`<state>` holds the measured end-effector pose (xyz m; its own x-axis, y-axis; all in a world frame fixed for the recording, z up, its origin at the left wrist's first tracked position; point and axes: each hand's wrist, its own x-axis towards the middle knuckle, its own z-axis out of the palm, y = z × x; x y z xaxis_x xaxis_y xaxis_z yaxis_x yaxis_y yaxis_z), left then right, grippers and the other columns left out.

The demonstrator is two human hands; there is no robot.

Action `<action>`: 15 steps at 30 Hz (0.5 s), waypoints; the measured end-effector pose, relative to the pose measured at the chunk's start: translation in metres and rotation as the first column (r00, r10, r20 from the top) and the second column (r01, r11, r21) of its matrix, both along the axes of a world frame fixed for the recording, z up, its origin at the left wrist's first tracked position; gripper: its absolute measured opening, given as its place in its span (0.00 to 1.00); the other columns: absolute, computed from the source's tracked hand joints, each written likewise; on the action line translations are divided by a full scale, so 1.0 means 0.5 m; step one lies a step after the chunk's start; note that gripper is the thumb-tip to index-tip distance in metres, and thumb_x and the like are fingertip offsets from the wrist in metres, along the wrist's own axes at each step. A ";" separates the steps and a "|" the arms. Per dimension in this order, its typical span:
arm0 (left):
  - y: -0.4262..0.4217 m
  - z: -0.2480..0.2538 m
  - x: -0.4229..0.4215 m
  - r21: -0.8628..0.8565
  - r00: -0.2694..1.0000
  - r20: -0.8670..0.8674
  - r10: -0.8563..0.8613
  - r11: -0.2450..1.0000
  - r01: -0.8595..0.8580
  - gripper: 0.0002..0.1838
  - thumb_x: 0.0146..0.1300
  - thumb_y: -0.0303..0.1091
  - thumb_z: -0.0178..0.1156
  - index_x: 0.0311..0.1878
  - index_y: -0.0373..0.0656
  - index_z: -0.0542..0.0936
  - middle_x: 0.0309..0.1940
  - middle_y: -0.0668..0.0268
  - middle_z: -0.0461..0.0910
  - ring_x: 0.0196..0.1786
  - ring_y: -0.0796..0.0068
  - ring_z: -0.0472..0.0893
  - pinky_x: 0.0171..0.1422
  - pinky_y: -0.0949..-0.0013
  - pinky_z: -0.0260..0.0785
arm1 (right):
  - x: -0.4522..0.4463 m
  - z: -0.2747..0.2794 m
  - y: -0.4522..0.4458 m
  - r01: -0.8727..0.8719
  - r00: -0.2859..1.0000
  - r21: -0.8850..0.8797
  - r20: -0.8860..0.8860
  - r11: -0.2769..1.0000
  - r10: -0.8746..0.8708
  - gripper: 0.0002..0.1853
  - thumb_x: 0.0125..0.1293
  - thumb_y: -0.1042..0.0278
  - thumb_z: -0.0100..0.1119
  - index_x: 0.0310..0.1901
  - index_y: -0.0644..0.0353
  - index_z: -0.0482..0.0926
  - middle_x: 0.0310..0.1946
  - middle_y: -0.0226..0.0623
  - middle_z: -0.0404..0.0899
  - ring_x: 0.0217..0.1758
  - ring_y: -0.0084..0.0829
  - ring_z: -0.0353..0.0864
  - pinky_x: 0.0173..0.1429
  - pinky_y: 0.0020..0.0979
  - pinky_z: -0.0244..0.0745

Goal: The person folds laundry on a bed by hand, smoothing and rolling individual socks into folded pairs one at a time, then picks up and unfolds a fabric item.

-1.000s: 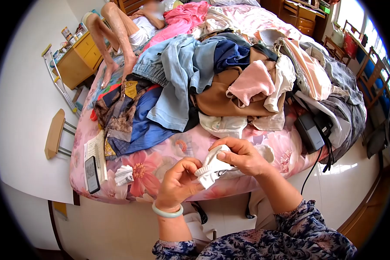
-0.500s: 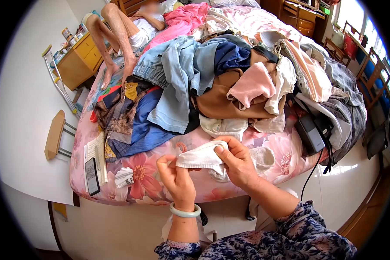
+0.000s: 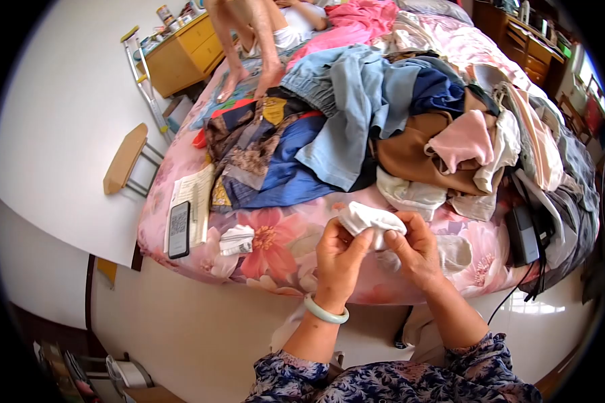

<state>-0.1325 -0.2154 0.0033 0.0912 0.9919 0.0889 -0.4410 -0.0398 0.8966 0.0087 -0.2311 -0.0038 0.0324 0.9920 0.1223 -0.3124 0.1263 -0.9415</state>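
Note:
A white sock (image 3: 372,219) is bunched up between both my hands over the near edge of the bed. My left hand (image 3: 341,258), with a pale bangle at its wrist, grips the sock's left side, thumb in front. On the other side, my right hand (image 3: 420,254) pinches the sock with thumb and fingers. Behind my right hand another whitish sock (image 3: 454,253) lies flat on the floral sheet. A small folded white bundle (image 3: 236,240), looking like rolled socks, rests left of my hands.
A large heap of clothes, with light blue jeans (image 3: 346,101) and a brown garment (image 3: 413,151), covers the bed's middle. A phone (image 3: 179,230) lies on a notebook (image 3: 202,191) at left. Another person's legs (image 3: 262,40) rest farther back. Crutches (image 3: 144,80) lean near the wall.
My left hand has moved from the sock's open end to gripping it beside my right hand. The stretched-out sock is now bunched. My view has shifted left and down.

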 end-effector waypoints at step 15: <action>0.008 0.063 -0.120 0.046 0.990 -0.134 0.041 0.998 -0.035 0.25 0.60 0.24 0.62 0.60 0.37 0.68 0.50 0.61 0.77 0.51 0.76 0.78 0.58 0.68 0.72 | 0.026 0.055 -0.002 -0.219 0.975 -0.102 0.017 0.970 0.222 0.12 0.71 0.65 0.54 0.49 0.66 0.75 0.34 0.30 0.79 0.33 0.19 0.75 0.37 0.22 0.72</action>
